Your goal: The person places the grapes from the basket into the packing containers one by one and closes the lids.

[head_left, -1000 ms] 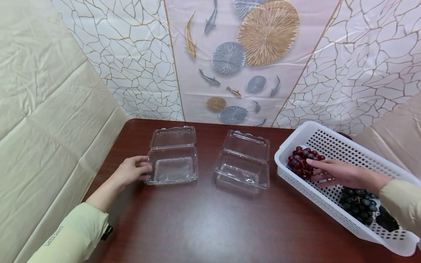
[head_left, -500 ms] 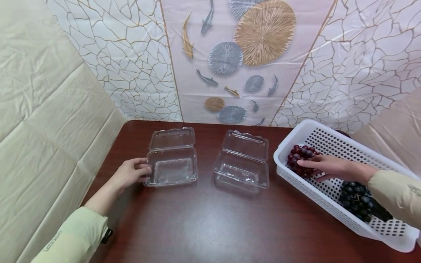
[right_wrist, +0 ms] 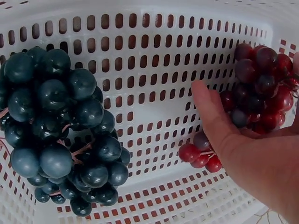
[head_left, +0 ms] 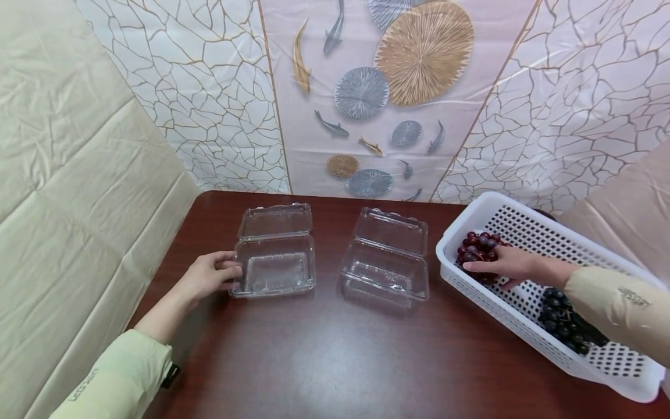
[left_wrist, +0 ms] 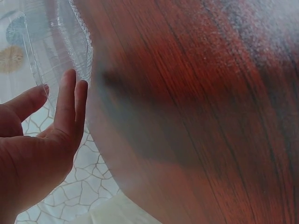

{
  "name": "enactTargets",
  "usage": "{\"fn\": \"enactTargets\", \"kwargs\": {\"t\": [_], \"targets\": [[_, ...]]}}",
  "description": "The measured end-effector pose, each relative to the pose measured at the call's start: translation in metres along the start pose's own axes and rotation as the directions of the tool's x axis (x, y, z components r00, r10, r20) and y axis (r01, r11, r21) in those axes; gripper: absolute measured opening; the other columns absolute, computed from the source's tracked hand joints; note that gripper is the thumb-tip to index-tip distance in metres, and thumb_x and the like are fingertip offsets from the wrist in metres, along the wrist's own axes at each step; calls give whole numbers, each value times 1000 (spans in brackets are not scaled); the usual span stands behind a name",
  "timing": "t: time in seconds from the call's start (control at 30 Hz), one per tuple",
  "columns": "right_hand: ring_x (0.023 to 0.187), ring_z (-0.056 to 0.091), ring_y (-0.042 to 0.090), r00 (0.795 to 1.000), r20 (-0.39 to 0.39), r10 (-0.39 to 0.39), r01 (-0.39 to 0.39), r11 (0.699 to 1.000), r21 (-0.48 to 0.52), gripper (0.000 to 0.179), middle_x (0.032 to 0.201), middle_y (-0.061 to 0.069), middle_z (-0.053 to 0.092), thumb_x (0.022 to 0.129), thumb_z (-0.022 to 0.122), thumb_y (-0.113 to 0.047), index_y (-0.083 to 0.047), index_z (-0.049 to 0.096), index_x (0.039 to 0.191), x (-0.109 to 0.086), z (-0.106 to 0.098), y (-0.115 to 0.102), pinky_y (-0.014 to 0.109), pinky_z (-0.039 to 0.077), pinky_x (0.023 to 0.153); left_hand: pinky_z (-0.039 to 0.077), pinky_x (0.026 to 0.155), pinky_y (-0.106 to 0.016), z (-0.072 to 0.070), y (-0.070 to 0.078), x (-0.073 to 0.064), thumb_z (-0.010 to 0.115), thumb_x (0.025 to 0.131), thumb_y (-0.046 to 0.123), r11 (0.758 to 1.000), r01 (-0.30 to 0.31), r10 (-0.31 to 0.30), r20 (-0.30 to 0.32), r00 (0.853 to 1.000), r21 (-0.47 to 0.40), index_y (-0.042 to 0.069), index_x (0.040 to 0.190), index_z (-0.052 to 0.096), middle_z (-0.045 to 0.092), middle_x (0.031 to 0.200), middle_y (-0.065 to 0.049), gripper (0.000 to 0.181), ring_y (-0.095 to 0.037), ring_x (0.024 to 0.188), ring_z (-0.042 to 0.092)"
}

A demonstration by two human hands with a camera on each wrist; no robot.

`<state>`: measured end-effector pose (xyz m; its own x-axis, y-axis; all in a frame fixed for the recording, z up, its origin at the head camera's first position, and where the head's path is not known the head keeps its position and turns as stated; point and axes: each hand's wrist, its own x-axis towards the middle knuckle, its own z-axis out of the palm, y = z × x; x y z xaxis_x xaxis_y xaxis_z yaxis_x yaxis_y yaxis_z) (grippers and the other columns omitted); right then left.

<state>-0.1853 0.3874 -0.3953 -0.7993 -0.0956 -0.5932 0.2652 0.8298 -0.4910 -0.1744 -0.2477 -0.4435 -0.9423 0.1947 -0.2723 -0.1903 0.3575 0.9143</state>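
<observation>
At the left, my left hand rests by the left edge of an open clear plastic clamshell box. In the left wrist view its thumb and fingers stand well apart near the box's rim. My right hand reaches down into a white plastic basket, over a bunch of red grapes at its far left end. The right wrist view shows extended fingers alongside the red grapes; the rest of the grip is partly hidden. A bunch of dark grapes lies in the same basket.
A second open clamshell box stands between the first one and the basket. Everything sits on a dark red-brown table. A patterned curtain hangs behind the table, and plain beige cloth covers the left side.
My right hand has come down and left onto the red grapes, its thumb moving to their near side. The left hand and both boxes stay in place.
</observation>
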Motion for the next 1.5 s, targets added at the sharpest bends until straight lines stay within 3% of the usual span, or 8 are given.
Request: {"fn": "enactTargets", "kwargs": {"t": [0.17,0.37,0.57,0.83,1.0,1.2,1.33,1.5], "targets": [[113,61,37,1000,-4,-18,18,1000,16,73,124,34,50,104,67,-42,19,40,134,1,-2,10,47,70,83,69,86,-36,1,2,0,60,107,-2,1000,-3,3,1,1000,-11,-21,154,33,57,137,-43,58,-25,107,74],[122,62,45,998,15,-62,60,995,85,80,139,44,45,102,71,-25,24,28,148,3,-2,23,46,69,88,69,85,-35,1,2,0,60,106,-3,1000,-6,6,-3,1000,-21,-22,153,33,57,136,-44,57,-21,103,73],[113,68,35,995,11,-104,101,986,135,76,136,39,52,100,72,-16,23,29,149,5,-2,30,47,69,87,69,86,-34,2,1,1,60,107,-4,1000,3,-3,-5,1000,-22,-21,154,33,57,136,-43,57,-24,105,73],[120,67,32,984,59,-171,147,945,293,75,144,39,50,105,64,-13,24,23,155,1,-5,39,48,66,97,69,87,-36,4,1,1,60,107,-3,1000,-2,2,8,1000,-16,-21,154,33,57,134,-42,57,-26,107,73],[123,66,31,976,97,-197,142,901,410,77,151,42,41,107,61,-13,24,15,156,-2,-4,43,50,62,104,69,87,-36,5,2,2,59,107,-3,1000,-2,2,7,1000,-14,-22,153,35,58,133,-40,55,-25,107,72],[117,72,33,969,95,-228,146,838,526,68,133,18,64,112,54,-13,25,17,155,-7,-8,45,46,60,107,69,87,-37,3,1,2,60,107,-2,1000,0,0,10,1000,-1,-22,153,35,57,136,-42,55,-27,109,72],[116,73,32,960,94,-265,154,775,613,46,125,7,69,114,49,-11,16,38,150,-12,-12,46,43,60,107,69,87,-37,2,1,1,60,107,-2,1000,1,-1,9,1000,-5,-22,153,35,57,137,-42,55,-27,109,73],[113,75,30,952,74,-298,158,682,714,20,123,5,72,115,46,-8,-9,64,124,-17,-14,47,39,61,105,69,88,-36,2,1,0,59,107,-3,1000,-5,5,11,1000,-20,-23,152,34,57,135,-43,55,-26,109,72]]}}
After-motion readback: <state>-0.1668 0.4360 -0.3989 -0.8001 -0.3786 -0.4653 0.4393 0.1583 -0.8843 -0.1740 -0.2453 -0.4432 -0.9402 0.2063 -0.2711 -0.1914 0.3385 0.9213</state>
